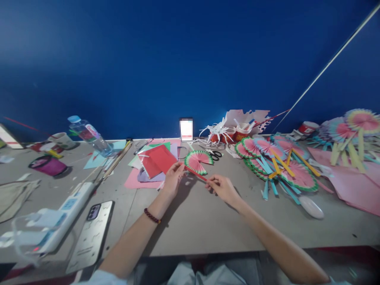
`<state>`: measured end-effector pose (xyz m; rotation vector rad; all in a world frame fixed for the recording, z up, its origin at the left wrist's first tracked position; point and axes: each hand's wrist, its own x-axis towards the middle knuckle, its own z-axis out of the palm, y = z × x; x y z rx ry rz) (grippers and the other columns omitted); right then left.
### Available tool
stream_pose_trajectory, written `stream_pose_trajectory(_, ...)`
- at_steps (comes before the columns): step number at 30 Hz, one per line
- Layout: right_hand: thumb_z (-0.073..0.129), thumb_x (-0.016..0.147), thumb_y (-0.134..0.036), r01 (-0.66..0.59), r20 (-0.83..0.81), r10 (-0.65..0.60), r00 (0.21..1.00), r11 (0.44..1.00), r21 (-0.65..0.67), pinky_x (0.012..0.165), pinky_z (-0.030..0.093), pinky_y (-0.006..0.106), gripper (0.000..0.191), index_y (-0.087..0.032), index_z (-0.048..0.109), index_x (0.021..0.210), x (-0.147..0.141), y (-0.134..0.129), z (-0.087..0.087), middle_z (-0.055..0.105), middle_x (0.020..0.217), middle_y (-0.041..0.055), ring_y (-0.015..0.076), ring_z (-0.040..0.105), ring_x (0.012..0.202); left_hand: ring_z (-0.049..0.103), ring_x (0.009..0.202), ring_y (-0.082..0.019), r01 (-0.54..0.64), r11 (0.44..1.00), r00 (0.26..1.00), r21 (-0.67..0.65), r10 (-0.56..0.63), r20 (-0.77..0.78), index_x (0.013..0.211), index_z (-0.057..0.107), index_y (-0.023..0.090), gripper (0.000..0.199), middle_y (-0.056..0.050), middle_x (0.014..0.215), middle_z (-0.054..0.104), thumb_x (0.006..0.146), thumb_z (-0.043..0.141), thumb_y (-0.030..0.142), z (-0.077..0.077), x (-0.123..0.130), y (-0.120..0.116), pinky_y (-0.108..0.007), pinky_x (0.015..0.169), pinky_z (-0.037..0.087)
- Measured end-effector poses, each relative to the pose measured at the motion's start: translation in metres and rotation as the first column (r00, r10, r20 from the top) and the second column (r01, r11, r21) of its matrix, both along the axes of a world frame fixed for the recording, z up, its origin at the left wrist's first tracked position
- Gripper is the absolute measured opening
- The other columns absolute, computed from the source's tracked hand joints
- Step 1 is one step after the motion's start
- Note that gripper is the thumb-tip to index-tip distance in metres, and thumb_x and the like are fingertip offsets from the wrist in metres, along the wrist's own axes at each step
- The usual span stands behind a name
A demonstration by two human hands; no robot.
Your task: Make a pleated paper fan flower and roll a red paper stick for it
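Observation:
A narrow red paper strip (196,173) stretches between my two hands above the grey table. My left hand (174,178), with a dark beaded bracelet on its wrist, pinches the strip's left end. At the other end, my right hand (221,189) has its fingers closed on the strip. Just beyond the strip lies a pleated pink paper fan (198,161) with a green and white edge, opened part of a circle. Red paper (157,160), partly in a clear sleeve, rests on other coloured sheets behind my left hand.
Black-handled scissors (216,154) lie behind the fan. Finished paper fans (276,158) with ribbons are piled to the right, near a white spoon-like object (311,207). On the left are a power strip (67,217), a phone (91,233) and a tilted water bottle (90,135).

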<state>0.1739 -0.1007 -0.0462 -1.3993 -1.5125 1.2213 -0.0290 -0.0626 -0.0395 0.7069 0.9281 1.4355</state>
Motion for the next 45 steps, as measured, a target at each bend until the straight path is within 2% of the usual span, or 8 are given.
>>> stream_pose_trajectory(11,0.059,0.083,-0.049,-0.160,-0.011,0.160,0.987,0.986,-0.053,0.060,0.051,0.026,0.030,-0.019,0.060,0.077,-0.009,-0.006,0.000,0.075,0.076,0.0053,0.0162,0.068,0.067,0.047,0.051,-0.009,-0.063,0.996,0.969,0.065,0.077,-0.234,0.060,0.065,0.019,0.032,0.002,0.056,0.058,0.063,0.082,0.046,-0.004,-0.003,-0.001,-0.023,0.052,0.039)
stream_pose_trajectory(14,0.055,0.087,-0.044,-0.259,0.122,0.254,0.959,0.966,0.023,0.064,0.051,0.026,0.027,-0.020,0.065,0.076,-0.007,-0.008,0.010,0.074,0.075,0.0033,0.0159,0.066,0.067,0.046,0.049,-0.009,-0.035,0.998,0.958,0.059,0.050,-0.281,0.062,0.066,0.018,0.034,0.002,0.055,0.057,0.061,0.082,0.047,-0.002,-0.004,0.000,-0.023,0.052,0.039)
stream_pose_trajectory(21,0.053,0.090,-0.033,-0.266,0.345,0.167,0.923,0.928,0.262,0.071,0.049,0.028,0.023,-0.023,0.073,0.097,-0.003,-0.008,0.051,0.076,0.095,0.0041,0.0178,0.066,0.074,0.045,0.048,-0.007,0.056,0.998,0.972,0.029,-0.048,-0.228,0.063,0.063,0.017,0.039,0.003,0.055,0.053,0.069,0.076,0.053,-0.005,-0.002,-0.003,-0.021,0.048,0.036)
stream_pose_trajectory(24,0.052,0.091,-0.028,-0.332,0.372,0.215,0.903,0.898,0.288,0.071,0.049,0.027,0.023,-0.022,0.073,0.098,-0.011,0.016,0.058,0.075,0.093,0.0035,0.0172,0.065,0.077,0.044,0.047,-0.008,0.084,0.996,0.963,0.035,-0.072,-0.259,0.065,0.065,0.016,0.040,0.003,0.053,0.051,0.069,0.076,0.055,-0.008,-0.002,-0.004,-0.021,0.047,0.034)
stream_pose_trajectory(28,0.050,0.090,-0.015,-0.412,0.533,0.186,0.825,0.844,0.343,0.084,0.048,0.029,0.027,-0.018,0.073,0.102,-0.028,0.082,0.056,0.074,0.102,0.0070,0.0185,0.065,0.091,0.046,0.046,-0.009,0.107,0.993,0.946,0.057,-0.084,-0.313,0.067,0.065,0.016,0.043,0.003,0.050,0.049,0.070,0.074,0.058,-0.009,-0.002,-0.004,-0.022,0.047,0.037)
stream_pose_trajectory(34,0.050,0.087,-0.004,-0.584,0.851,0.072,0.521,0.757,0.293,0.087,0.043,0.026,0.034,-0.016,0.072,0.110,-0.053,0.167,0.047,0.071,0.115,0.0115,0.0206,0.062,0.106,0.051,0.049,-0.011,0.111,0.991,0.936,0.071,-0.081,-0.343,0.066,0.066,0.017,0.040,0.002,0.055,0.053,0.071,0.074,0.055,-0.003,0.001,-0.010,-0.023,0.048,0.043)
stream_pose_trajectory(37,0.055,0.086,-0.004,-0.693,0.916,0.093,0.391,0.685,0.226,0.081,0.042,0.024,0.025,-0.015,0.075,0.097,-0.062,0.179,0.045,0.072,0.106,0.0119,0.0190,0.063,0.099,0.051,0.050,-0.010,0.093,0.992,0.945,0.082,-0.062,-0.322,0.064,0.066,0.017,0.037,0.001,0.054,0.053,0.070,0.076,0.052,-0.001,0.002,-0.010,-0.022,0.048,0.042)
stream_pose_trajectory(45,0.057,0.086,-0.006,-0.719,0.937,0.067,0.343,0.661,0.216,0.073,0.039,0.025,0.019,-0.013,0.075,0.085,-0.066,0.180,0.044,0.070,0.100,0.0122,0.0188,0.062,0.092,0.052,0.050,-0.011,0.097,0.992,0.941,0.077,-0.067,-0.331,0.064,0.066,0.017,0.040,0.002,0.054,0.053,0.067,0.076,0.056,-0.003,0.002,-0.008,-0.023,0.048,0.042)
